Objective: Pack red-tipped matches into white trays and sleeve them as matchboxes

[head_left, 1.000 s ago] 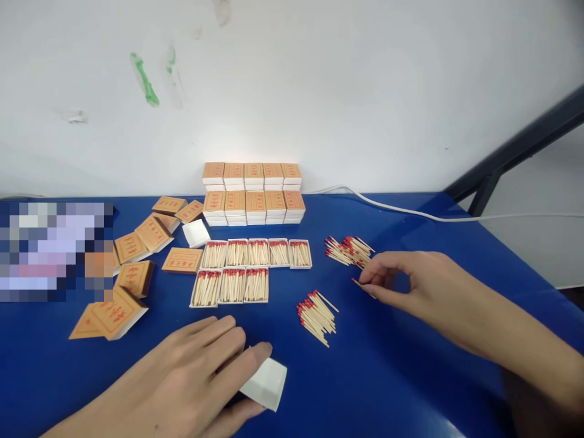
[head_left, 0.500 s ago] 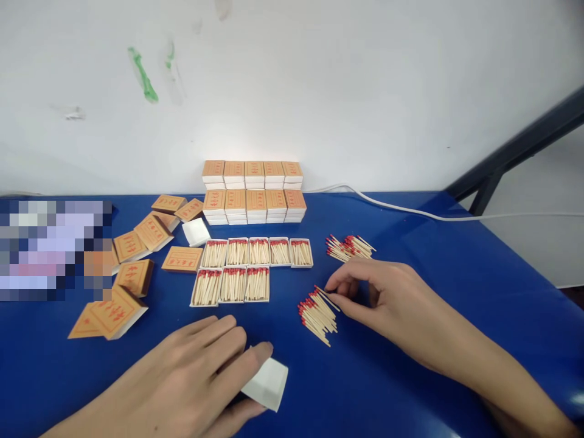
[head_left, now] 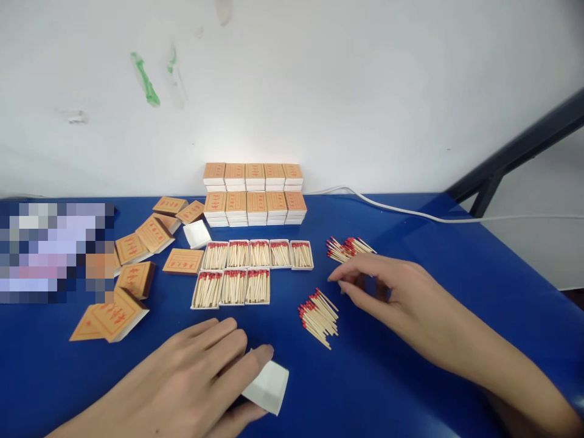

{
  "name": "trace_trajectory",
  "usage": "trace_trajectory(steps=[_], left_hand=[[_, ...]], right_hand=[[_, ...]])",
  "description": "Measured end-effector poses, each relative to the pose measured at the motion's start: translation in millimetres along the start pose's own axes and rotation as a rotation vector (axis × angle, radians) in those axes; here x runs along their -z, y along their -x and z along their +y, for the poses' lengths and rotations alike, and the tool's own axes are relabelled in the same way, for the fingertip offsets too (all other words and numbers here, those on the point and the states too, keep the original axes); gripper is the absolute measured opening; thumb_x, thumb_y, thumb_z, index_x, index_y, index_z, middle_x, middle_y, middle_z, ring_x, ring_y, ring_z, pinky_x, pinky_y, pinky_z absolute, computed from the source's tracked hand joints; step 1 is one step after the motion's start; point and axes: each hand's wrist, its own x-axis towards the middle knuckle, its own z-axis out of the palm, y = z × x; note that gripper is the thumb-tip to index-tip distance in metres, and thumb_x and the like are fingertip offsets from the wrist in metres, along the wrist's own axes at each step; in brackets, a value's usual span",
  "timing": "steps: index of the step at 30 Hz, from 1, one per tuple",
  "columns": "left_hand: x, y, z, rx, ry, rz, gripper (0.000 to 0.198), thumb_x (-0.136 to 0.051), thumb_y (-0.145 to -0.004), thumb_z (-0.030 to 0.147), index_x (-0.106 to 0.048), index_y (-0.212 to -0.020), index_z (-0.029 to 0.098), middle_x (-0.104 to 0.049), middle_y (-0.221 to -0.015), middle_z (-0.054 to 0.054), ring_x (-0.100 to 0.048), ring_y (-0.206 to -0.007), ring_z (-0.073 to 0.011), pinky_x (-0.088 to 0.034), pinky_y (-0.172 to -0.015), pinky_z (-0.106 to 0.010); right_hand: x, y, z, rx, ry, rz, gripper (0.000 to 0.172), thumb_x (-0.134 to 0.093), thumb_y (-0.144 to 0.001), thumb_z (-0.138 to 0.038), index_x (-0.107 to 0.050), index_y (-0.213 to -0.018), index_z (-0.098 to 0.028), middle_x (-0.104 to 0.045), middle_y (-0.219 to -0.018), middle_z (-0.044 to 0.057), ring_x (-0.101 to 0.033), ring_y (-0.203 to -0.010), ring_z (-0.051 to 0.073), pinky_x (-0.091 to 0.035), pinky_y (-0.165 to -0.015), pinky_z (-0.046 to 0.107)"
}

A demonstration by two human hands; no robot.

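Observation:
My left hand [head_left: 201,371] is closed around an empty white matchbox tray [head_left: 268,386], thumb below and index finger along its upper side. The tray is tilted, and its left part is hidden under the fingers. My right hand [head_left: 392,289] hovers between two piles of red-headed matches, thumb and index finger slightly apart with nothing visible between them. Just left of it lies the nearer pile of matches [head_left: 319,316], roughly side by side. Behind the fingers is the farther, looser pile of matches [head_left: 351,246], partly covered by the hand.
Two rows of filled matchbox trays [head_left: 246,286] lie mid-table. Stacked closed matchboxes [head_left: 255,207] stand behind them. Orange matchbox sleeves [head_left: 182,260] are scattered left, with another empty white tray [head_left: 197,234]. A white cable [head_left: 401,210] runs along the back of the blue table [head_left: 387,401].
My right hand has drawn back slightly right from the nearer pile, its fingertips leaving a match there. My left hand and its tray have stayed put.

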Motion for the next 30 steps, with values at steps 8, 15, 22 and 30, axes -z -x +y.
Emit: trace_trajectory(steps=[8, 15, 22, 30], left_hand=[[-3.3, 3, 1, -0.002, -0.021, 0.009, 0.049, -0.028, -0.131, 0.04, -0.072, -0.145, 0.024, -0.081, -0.105, 0.0, -0.077, -0.096, -0.0203, -0.058, -0.091, -0.038], [-1.8, 2, 1, 0.006, -0.022, -0.008, 0.049, -0.027, -0.131, 0.04, -0.071, -0.146, 0.024, -0.082, -0.11, -0.001, -0.077, -0.098, -0.02, -0.058, -0.092, -0.037], [0.7, -3, 1, -0.011, -0.033, 0.083, 0.05, -0.028, -0.131, 0.041, -0.074, -0.139, 0.022, -0.082, -0.104, 0.0, -0.078, -0.094, -0.0185, -0.056, -0.089, -0.037], [2.5, -8, 3, -0.009, -0.024, 0.116, 0.051, -0.028, -0.132, 0.041, -0.076, -0.134, 0.023, -0.083, -0.1, 0.002, -0.079, -0.089, -0.0177, -0.056, -0.087, -0.037]], right_hand=[[-14, -13, 21, 0.095, 0.205, 0.311, 0.017, -0.067, -0.112, -0.031, -0.083, -0.117, -0.028, -0.079, -0.106, 0.006, -0.075, -0.097, 0.028, -0.059, -0.08, 0.041], [-18, -14, 19, 0.118, 0.194, 0.28, 0.015, -0.066, -0.11, -0.024, -0.08, -0.106, -0.026, -0.078, -0.108, 0.006, -0.075, -0.101, 0.028, -0.059, -0.085, 0.041], [-7, -9, 7, 0.024, 0.05, 0.095, 0.016, -0.077, -0.107, -0.03, -0.081, -0.092, -0.03, -0.078, -0.099, 0.0, -0.067, -0.077, 0.02, -0.051, -0.071, 0.035], [-5, -6, -5, -0.044, -0.064, -0.041, 0.019, -0.073, -0.112, -0.039, -0.084, -0.097, -0.034, -0.08, -0.092, -0.005, -0.067, -0.073, 0.016, -0.049, -0.067, 0.031]])
